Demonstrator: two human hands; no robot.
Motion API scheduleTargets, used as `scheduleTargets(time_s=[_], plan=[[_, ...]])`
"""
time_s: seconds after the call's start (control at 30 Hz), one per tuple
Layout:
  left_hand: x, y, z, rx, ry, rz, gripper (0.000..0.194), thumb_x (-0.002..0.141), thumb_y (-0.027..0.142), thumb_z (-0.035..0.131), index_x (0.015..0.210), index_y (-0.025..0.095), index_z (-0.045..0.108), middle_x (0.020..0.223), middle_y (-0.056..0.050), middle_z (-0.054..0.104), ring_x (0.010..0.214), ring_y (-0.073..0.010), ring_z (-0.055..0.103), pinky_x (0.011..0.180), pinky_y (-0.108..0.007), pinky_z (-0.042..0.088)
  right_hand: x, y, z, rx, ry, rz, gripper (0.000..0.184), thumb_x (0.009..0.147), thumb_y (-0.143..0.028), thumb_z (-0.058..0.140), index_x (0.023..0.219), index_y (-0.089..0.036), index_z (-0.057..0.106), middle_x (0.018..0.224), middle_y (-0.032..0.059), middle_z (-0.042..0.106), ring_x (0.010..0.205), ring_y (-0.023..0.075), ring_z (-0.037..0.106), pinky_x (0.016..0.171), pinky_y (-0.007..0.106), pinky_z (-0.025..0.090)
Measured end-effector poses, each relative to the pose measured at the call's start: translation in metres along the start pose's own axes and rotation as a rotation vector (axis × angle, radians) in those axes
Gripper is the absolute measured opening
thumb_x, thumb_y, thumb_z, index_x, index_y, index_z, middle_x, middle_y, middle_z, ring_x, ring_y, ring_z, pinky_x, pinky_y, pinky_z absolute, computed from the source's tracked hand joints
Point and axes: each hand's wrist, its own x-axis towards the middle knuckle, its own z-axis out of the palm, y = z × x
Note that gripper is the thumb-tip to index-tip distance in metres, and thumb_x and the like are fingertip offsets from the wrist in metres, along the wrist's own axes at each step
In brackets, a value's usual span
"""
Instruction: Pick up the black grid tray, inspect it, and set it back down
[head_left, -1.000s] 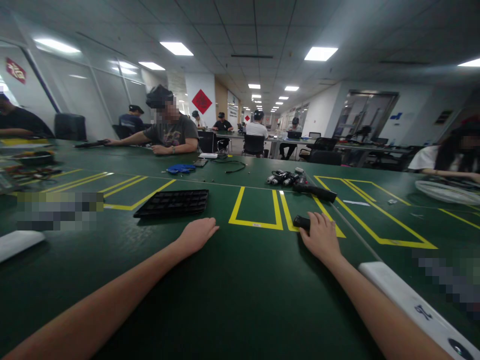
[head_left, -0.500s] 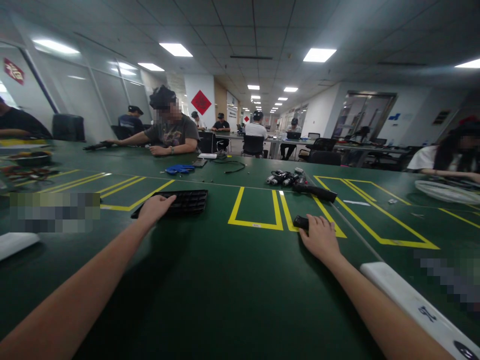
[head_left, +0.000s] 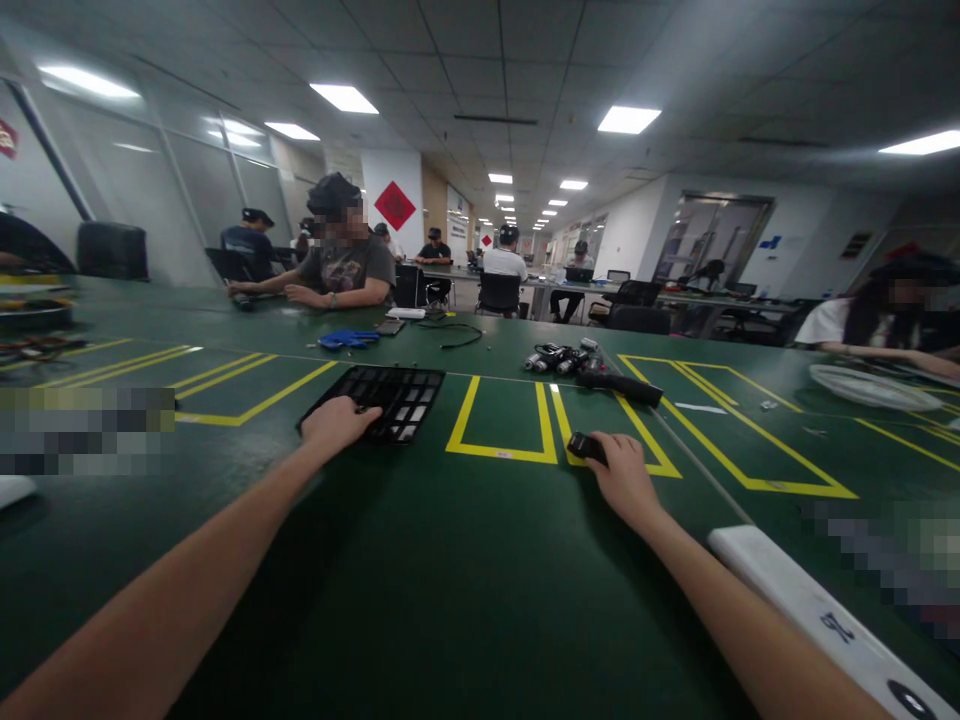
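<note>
My left hand (head_left: 339,425) is closed on the near left part of a black compartment tray (head_left: 421,388). The tray is tilted, so its grid of cells faces me, and several cells look pale. On the right, my right hand (head_left: 626,475) has its fingers wrapped round a small dark block-shaped object (head_left: 583,447), whose kind I cannot make out. It is over a yellow-taped outline on the green table (head_left: 450,560). Just beyond that hand lie a black curved handle-like piece (head_left: 626,388) and a bundle of dark cables with metal ends (head_left: 559,357).
Yellow tape outlines (head_left: 501,455) mark the tabletop. Blue gloves (head_left: 350,340) and a thin black cable (head_left: 461,335) lie farther back. A long white device (head_left: 817,610) sits at the right. A person (head_left: 352,265) works across the table; another sits at far right near a white coil (head_left: 874,387).
The tray in my left hand has moved right and tipped up, showing more of its grid. My right hand still grips the dark object, now slightly farther left in view.
</note>
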Motion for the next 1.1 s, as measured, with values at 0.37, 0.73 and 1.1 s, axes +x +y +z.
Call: scheduleTargets(time_s=[0.37,0.73,1.1], plan=[[-0.122,0.078,0.051,-0.605,-0.169,0.651,0.031,0.076,0.045,0.049,0.087,0.016,0.051,0.068,0.001,0.045,0.060,-0.0132,0.044,0.056,-0.025,0.037,-0.039,-0.065,-0.003,0.825,-0.172,-0.238,0.034,0.076,-0.025,0.053,0.111,-0.023,0.053,0.118,0.0071,0.049,0.114,0.0214,0.042,0.101,0.042,0.031],[-0.130,0.069,0.058,-0.677,-0.345,0.690,0.035,0.076,0.042,0.052,0.099,0.016,0.046,0.082,-0.004,0.050,0.070,-0.0160,0.047,0.061,-0.027,0.039,-0.043,-0.060,0.001,0.789,-0.245,-0.385,0.038,0.079,-0.020,0.049,0.117,-0.025,0.048,0.117,0.0064,0.047,0.119,0.0209,0.037,0.104,0.042,0.028],[-0.130,0.070,0.053,-0.605,-0.367,0.797,0.037,0.077,0.046,0.049,0.098,0.016,0.049,0.074,0.001,0.042,0.066,-0.0138,0.041,0.060,-0.025,0.035,-0.050,-0.059,0.012,0.738,-0.237,-0.380,0.042,0.077,-0.020,0.052,0.118,-0.029,0.051,0.125,0.0053,0.050,0.119,0.0243,0.041,0.101,0.047,0.033]])
